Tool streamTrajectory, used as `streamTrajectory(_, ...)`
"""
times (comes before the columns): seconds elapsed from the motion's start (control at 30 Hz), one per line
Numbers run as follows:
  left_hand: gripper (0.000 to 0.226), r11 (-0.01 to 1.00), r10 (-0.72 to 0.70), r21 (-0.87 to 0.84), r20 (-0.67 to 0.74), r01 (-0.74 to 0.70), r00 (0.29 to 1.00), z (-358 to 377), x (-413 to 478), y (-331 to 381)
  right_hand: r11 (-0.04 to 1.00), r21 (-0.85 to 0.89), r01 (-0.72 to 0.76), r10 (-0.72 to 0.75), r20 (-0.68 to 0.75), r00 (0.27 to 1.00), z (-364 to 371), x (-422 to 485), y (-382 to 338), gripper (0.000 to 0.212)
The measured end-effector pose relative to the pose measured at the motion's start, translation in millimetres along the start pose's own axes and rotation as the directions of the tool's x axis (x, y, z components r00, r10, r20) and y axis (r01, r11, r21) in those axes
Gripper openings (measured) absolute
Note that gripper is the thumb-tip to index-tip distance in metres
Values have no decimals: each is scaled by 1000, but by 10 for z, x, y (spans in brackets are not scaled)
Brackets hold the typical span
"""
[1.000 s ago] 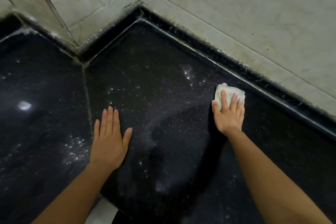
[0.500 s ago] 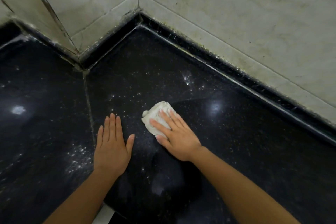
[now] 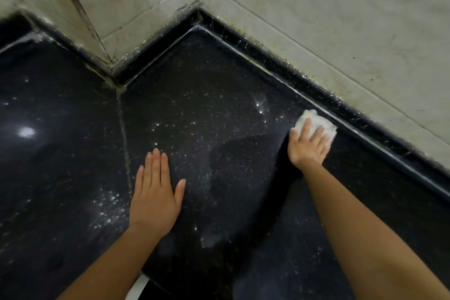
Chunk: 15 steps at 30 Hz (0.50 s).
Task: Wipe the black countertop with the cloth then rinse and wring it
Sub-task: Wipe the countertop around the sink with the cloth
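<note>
- Sweeping rightward, the right hand (image 3: 308,147) pushed the cloth (image 3: 316,120) from beside the left hand (image 3: 155,192) to just beside the wall (image 3: 316,19).
- Both hands lay flat: right pressing cloth, left on counter (image 3: 231,80).
- Specks (image 3: 107,202) remained; wiping looked unfinished.

Bunched white cloth (image 3: 314,117) on black countertop (image 3: 214,80)
It lies beside the raised back edge; the glossy stone carries white specks.

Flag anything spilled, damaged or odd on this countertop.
White specks lie scattered over the black countertop, thickest beside the left hand. Dark grime lines the wall joint. The right hand presses the cloth by the back edge.
</note>
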<state>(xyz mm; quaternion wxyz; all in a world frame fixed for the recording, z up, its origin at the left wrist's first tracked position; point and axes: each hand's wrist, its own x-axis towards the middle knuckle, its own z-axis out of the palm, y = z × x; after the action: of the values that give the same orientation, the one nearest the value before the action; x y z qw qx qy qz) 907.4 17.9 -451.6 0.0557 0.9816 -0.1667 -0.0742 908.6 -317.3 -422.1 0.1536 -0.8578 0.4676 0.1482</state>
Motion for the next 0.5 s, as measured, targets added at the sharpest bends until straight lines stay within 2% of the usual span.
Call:
streamTrajectory(0.1, 72, 1000, 2, 6, 5, -2, 1000, -8, -1, 2, 980, -70, 187, -186, 22, 982, 169, -197, -444, 59)
streamTrajectory(0.17, 72, 1000, -1, 2, 7, 1, 1000, -15, 0, 2, 935, -78, 347, -343, 62, 937, 318, -406, -731, 59)
streamTrajectory(0.3, 73, 1000, -10, -5, 18, 10, 1000, -26, 14, 10, 792, -59, 608, -593, 168, 788, 557, -839, -1056, 56)
streamTrajectory(0.43, 75, 1000, -11, -11, 43, 11, 999, -54, 21, 13, 636, -93, 766, -737, 221, 639, 541, -891, -926, 54)
streamTrajectory(0.5, 75, 1000, -7, 1, 64, 6, 998, -68, 27, 11, 587, -135, 798, -760, 246, 601, 446, -761, -755, 53)
